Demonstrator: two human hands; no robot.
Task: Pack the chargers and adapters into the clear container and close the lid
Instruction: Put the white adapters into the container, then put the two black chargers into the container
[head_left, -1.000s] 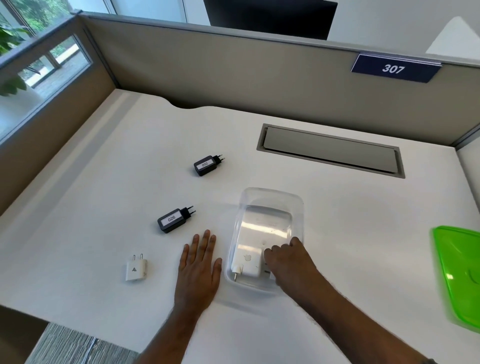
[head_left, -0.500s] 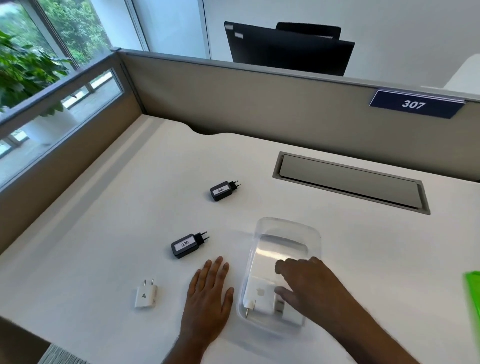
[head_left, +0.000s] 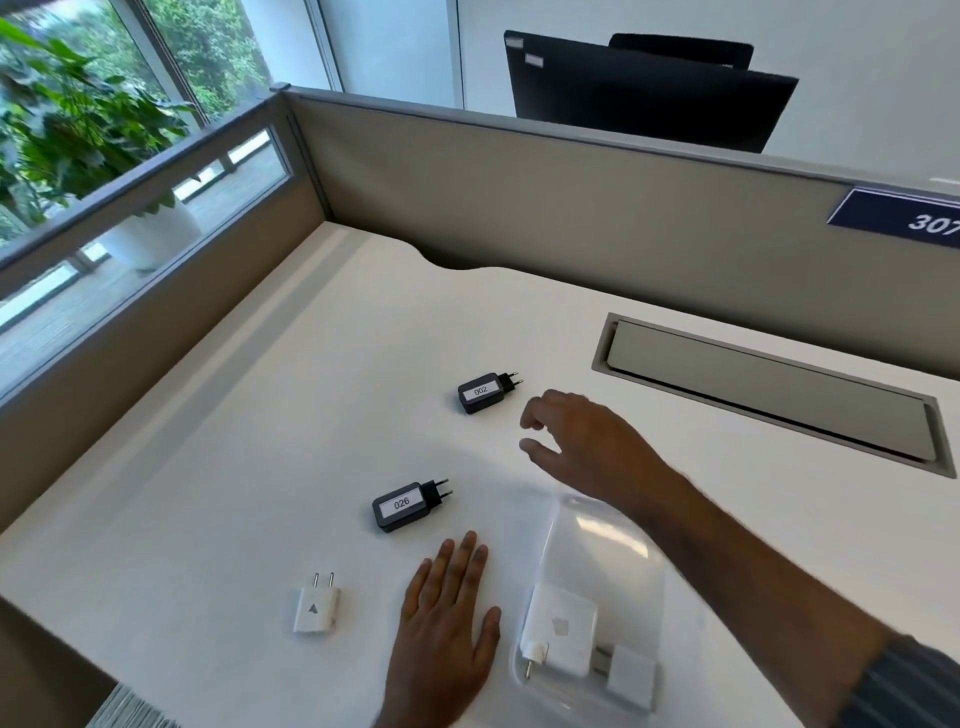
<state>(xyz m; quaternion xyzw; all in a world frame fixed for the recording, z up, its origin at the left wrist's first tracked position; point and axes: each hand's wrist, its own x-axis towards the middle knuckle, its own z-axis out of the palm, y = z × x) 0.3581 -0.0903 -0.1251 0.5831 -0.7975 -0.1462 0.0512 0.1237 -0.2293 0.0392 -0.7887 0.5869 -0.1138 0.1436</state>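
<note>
The clear container lies on the white desk near the front edge, with a large white power adapter and a small white adapter inside. Left of it my left hand rests flat on the desk, fingers apart. My right hand hovers beyond the container, empty, fingers curled apart, just right of the black charger labelled 002. A black charger labelled 026 lies ahead of my left hand. A white two-pin plug lies to the left. No lid is in view.
A grey cable hatch is set into the desk at the back right. Beige partition walls close the back and left sides, with a number plate 307. The desk's front edge runs at the lower left.
My right hand left the container and moved forward and left toward the charger labelled 002. The view tilted up and left, so the green lid went out of frame. My left hand stayed flat.
</note>
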